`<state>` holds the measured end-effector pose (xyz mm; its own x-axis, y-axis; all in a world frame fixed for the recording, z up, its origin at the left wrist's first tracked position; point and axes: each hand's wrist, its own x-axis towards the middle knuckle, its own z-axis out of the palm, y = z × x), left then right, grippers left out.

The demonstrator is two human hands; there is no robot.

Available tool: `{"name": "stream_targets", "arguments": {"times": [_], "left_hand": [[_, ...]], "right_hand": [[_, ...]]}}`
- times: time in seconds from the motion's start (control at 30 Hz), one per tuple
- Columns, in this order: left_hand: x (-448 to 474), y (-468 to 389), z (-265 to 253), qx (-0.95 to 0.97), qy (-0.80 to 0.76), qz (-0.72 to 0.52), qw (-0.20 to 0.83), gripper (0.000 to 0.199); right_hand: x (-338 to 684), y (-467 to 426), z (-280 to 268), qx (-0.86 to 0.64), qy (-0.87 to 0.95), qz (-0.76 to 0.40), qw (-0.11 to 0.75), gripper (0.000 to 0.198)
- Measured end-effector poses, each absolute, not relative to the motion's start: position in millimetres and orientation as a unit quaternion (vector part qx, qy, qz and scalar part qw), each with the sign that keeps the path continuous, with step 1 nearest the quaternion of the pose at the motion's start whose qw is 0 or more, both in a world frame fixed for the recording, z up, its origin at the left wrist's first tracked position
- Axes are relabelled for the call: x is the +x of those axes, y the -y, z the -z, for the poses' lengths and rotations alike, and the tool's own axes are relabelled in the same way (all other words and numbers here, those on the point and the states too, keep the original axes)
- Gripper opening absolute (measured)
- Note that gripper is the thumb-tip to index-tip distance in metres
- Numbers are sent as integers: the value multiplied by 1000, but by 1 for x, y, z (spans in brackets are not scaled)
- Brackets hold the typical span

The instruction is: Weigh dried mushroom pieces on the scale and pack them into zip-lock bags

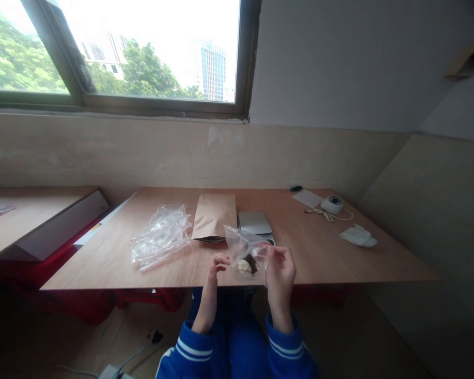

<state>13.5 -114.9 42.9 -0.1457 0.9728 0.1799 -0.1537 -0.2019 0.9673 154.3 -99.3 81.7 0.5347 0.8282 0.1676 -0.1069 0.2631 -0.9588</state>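
A clear zip bag (240, 243) with a red seal strip along its right side hangs tilted above the table's front edge. Inside it lie a pale cream lump and a dark brown piece, whose kind I cannot make out. My right hand (281, 271) is closed, pinching the bag by its red-striped edge. On the opposite side, my left hand (213, 276) has bent fingers held apart at the bag's left edge; whether they touch it is unclear. Just behind the bag are a brown kraft paper pouch (216, 215) and a flat silver-topped scale (255, 222), partly covered by the bag.
Several empty clear bags (161, 237) lie piled on the wooden table (308, 258) at left. Toward the right are a white dome camera (332, 204) with its cable, a white paper (307, 198), a green-handled tool (296, 188) and a crumpled white tissue (358, 236).
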Motion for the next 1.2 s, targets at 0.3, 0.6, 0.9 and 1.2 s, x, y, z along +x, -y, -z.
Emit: {"name": "stream_targets", "arguments": {"times": [0.3,0.6,0.9,1.2], "left_hand": [[25,117,-30,329,-406,-571,633,69],[14,117,-40,373,-500,-599,502,66],[12,118,-40,381,-500,-591,506,69],[13,115,-38,335,-547,-597,482,63]], "right_hand": [[133,94,-66,-486,392,-434,650,30],[136,104,-79,-413,637,-350,549,17],[138,96,-54,-415,629,-455,474,39],[121,89,-45,-419,532,-510,530,34]]}}
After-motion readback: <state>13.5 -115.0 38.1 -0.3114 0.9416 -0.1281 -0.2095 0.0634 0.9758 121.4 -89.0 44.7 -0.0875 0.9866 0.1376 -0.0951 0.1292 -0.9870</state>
